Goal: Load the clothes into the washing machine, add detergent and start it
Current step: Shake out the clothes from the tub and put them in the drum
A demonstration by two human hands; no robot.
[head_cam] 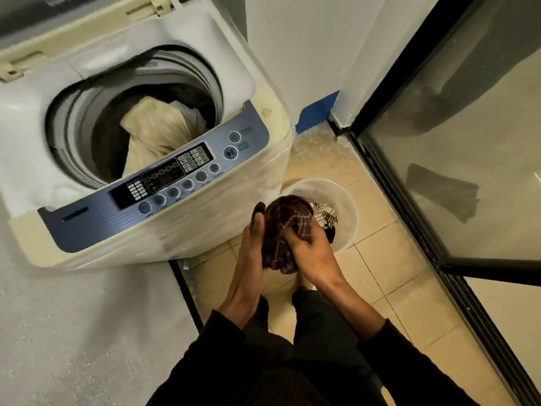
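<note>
A top-loading washing machine (pixel 205 92) stands at the left with its lid up. Inside the drum lies a beige garment (pixel 152 133) over darker clothes. A dark maroon patterned garment (pixel 288 221) is bunched between both my hands, just above a translucent white basin (pixel 345 206) on the floor to the machine's right. My left hand (pixel 251 247) holds the bundle's left side with its fingers up along it. My right hand (pixel 310 253) grips the bundle's right side. A little more patterned cloth (pixel 326 213) lies in the basin.
The blue control panel (pixel 175 177) with round buttons faces me along the machine's front edge. A dark-framed glass door (pixel 439 159) runs along the right. Beige floor tiles (pixel 380 276) surround the basin. My dark trousers fill the bottom middle.
</note>
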